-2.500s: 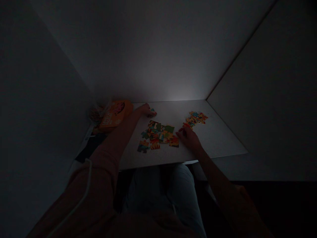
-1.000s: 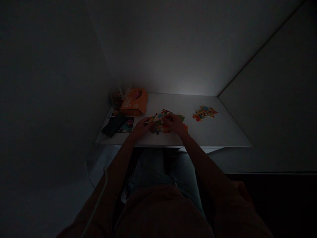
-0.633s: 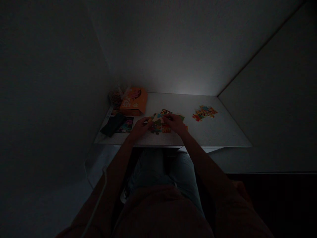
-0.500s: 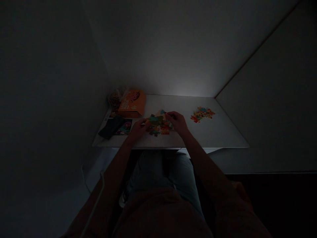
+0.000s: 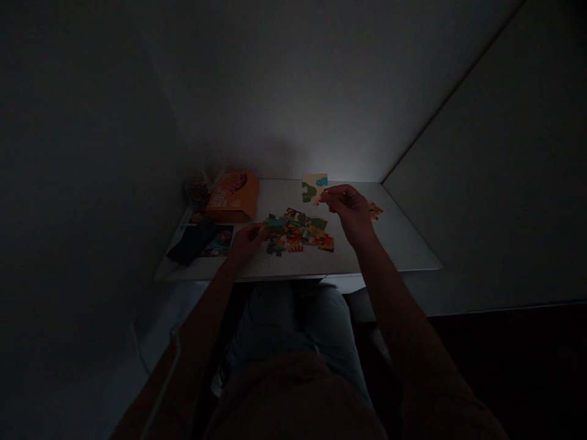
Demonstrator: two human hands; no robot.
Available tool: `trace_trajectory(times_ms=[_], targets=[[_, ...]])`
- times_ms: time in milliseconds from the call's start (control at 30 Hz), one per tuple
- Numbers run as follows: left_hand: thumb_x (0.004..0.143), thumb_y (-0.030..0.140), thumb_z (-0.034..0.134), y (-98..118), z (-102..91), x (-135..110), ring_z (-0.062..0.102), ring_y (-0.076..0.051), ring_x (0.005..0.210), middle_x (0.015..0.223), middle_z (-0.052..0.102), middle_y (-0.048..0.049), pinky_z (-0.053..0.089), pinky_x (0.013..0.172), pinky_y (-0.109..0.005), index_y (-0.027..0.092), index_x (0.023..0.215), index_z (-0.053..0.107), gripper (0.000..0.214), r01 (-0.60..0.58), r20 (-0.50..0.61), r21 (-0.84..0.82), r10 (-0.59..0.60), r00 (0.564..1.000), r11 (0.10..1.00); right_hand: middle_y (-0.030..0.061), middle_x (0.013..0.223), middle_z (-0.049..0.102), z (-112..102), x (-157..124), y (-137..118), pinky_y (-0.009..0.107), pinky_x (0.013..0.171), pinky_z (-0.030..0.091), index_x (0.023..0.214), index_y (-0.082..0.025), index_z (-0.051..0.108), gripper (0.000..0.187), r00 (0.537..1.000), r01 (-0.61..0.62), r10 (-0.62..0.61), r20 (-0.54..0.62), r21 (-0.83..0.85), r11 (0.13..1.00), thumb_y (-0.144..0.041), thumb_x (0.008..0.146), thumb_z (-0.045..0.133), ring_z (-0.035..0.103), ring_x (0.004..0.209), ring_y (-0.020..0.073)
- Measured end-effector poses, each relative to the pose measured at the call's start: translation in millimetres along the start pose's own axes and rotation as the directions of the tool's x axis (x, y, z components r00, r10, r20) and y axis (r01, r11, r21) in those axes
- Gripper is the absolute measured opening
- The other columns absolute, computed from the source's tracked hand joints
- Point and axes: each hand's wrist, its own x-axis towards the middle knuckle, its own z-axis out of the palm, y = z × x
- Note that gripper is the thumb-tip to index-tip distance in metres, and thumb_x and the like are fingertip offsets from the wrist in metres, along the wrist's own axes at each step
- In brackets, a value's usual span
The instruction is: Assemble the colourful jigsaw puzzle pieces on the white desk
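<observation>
Cream jigsaw piece (image 5: 314,188), one right-hand grip (image 5: 348,211)

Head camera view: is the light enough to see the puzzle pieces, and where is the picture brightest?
In the head view, the whole scene is dim, and the brightest glow is on the wall behind the white table. The puzzle pieces and the raised puzzle piece keep visible colours, but the left hand and right hand look dark.

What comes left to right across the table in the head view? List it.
black pouch → picture card → left hand → puzzle pieces → right hand → lone piece
</observation>
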Motion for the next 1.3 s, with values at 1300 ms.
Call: trace_trajectory(times_ms=[1300], targets=[[0.083, 0.077, 0.091, -10, -2.7, 5, 0.071, -0.022, 0.08, 0.098, 0.083, -0.0084, 0.058, 0.075, -0.035, 0.018, 0.108, 0.086, 0.064, -0.062, 0.023, 0.056, 0.061, 0.998, 0.996, -0.0015, 0.083, 0.067, 2, -12, -16, 0.033, 0.061, 0.034, 0.083, -0.03, 0.07, 0.057, 0.989, -0.138, 0.125, 0.08, 0.177, 0.975, -0.075, 0.078, 0.103, 0.041, 0.067, 0.0147]])
